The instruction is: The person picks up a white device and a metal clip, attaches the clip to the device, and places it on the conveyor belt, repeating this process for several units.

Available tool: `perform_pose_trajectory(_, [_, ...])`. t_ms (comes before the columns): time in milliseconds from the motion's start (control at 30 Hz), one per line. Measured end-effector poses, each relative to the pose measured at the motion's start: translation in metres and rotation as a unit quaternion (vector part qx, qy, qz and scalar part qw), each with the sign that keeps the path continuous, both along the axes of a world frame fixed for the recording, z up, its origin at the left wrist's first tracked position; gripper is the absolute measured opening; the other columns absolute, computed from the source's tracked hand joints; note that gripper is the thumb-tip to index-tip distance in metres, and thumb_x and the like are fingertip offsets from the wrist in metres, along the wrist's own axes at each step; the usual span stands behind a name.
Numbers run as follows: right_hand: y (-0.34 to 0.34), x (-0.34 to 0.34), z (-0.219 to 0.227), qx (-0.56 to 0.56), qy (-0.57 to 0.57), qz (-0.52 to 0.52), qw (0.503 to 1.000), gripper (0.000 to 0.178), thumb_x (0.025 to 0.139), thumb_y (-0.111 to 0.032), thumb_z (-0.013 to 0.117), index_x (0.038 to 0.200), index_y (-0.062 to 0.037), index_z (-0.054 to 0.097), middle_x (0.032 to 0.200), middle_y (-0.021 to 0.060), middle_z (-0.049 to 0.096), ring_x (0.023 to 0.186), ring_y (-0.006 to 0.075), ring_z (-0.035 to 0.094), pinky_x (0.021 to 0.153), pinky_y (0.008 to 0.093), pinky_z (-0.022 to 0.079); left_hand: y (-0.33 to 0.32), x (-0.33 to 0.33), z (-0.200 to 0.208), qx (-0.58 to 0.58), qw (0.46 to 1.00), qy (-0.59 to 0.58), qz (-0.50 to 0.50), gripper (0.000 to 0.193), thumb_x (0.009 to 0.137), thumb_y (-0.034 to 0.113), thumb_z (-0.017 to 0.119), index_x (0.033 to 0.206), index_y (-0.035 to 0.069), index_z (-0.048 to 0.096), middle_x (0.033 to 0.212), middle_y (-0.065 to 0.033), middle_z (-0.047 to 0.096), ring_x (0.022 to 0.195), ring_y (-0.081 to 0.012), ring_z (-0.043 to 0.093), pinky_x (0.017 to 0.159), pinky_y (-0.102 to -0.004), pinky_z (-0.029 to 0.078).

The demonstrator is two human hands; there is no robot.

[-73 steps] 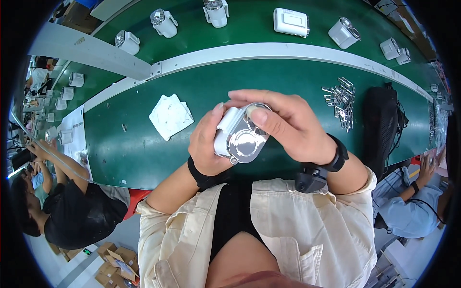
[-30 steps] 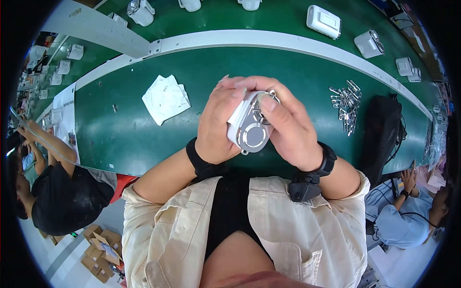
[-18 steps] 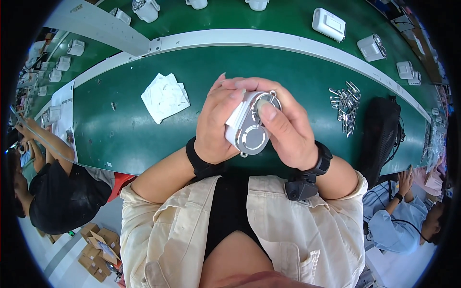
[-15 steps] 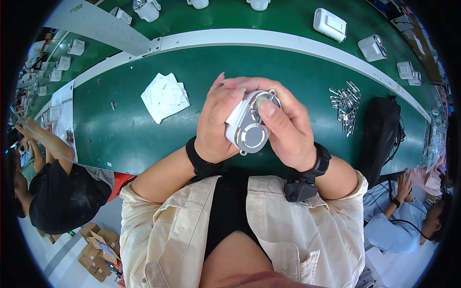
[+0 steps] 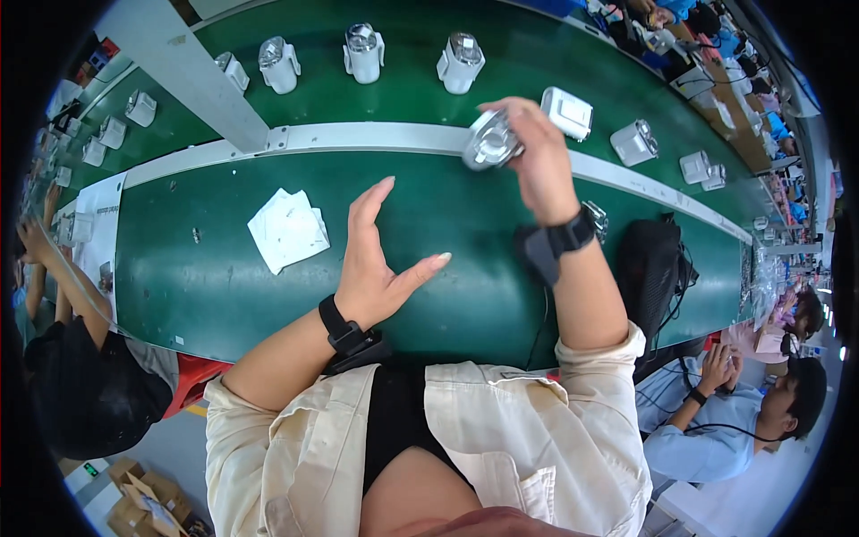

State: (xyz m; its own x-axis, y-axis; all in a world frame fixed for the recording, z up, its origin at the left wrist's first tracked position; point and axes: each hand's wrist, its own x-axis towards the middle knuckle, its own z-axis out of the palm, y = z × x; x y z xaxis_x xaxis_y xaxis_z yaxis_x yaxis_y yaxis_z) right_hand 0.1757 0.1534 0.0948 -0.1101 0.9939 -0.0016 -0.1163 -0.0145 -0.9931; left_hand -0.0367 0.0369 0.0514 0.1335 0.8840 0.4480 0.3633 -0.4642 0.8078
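My right hand grips a small white device with a shiny silver face, its outline smeared by motion. It is raised at the white rail on the table's far side. Over the middle of the green table my left hand holds nothing, with thumb and fingers spread apart. To its left lies a small stack of white sheets. Some small metal clips show beside my right wrist, mostly hidden behind it.
Beyond the rail, several similar white devices stand on a green surface, and another white one lies near my right hand. A black bag with cables rests at the right. Other people sit at both sides.
My left hand has let go of the device and opened. My right hand has carried it away from me to the far rail. The whole view has shifted.
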Motion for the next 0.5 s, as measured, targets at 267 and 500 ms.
perform_pose_trajectory(267, [0.099,0.031,-0.027,0.143,-0.399,-0.146,0.894,0.034,0.1,-0.032,0.04,0.107,-0.0073,0.063,0.092,0.0093,0.068,0.076,0.0215,0.067,0.067,0.0359,0.055,-0.003,-0.01,0.009,-0.022,0.999,-0.016,0.021,0.083,0.082,0.021,0.074,0.145,0.003,0.023,0.14,-0.019,0.036,0.133,-0.0315,0.037,0.108,-0.0467,0.032])
perform_pose_trajectory(500, [0.087,0.004,0.046,0.075,-0.724,-0.079,0.681,0.045,0.093,-0.044,0.048,0.111,-0.0071,0.064,0.104,0.0201,0.068,0.095,0.0343,0.066,0.08,0.0449,0.053,-0.008,-0.024,0.015,-0.014,0.999,-0.011,0.044,0.077,0.083,0.022,0.072,0.142,0.003,0.027,0.138,-0.0188,0.037,0.13,-0.0317,0.039,0.107,-0.0459,0.034])
